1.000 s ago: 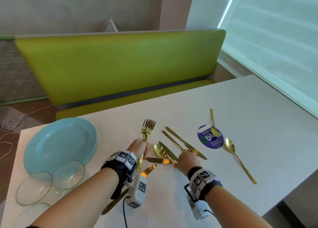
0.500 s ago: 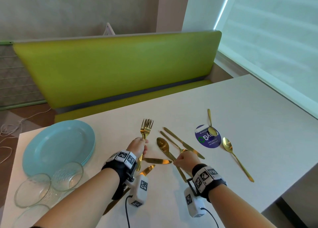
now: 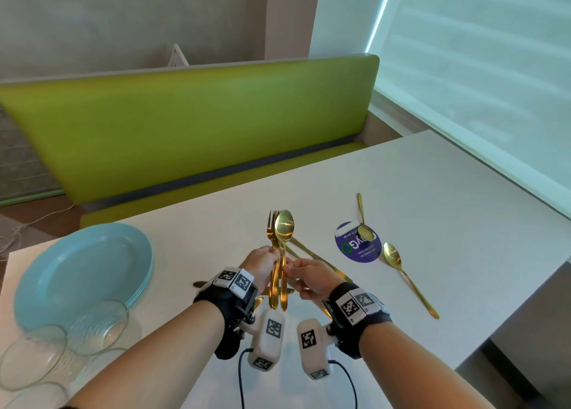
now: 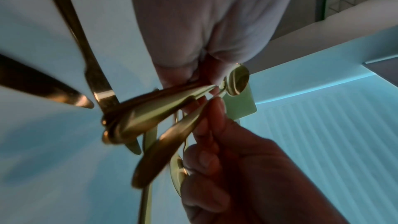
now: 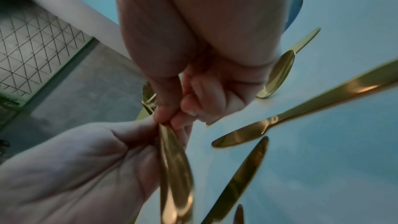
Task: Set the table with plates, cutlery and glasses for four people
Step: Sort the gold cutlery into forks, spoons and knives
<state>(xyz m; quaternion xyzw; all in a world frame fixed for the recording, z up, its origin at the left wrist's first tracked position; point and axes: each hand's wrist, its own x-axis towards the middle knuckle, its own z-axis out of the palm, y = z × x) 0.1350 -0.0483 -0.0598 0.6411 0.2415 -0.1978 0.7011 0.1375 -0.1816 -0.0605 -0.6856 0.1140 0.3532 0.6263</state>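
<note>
Head view: your left hand grips shiny gold forks, held upright above white table. Your right hand pinches gold spoon handle, pressed beside forks. Farther: gold knives, two more spoons, blue plates left.
</note>
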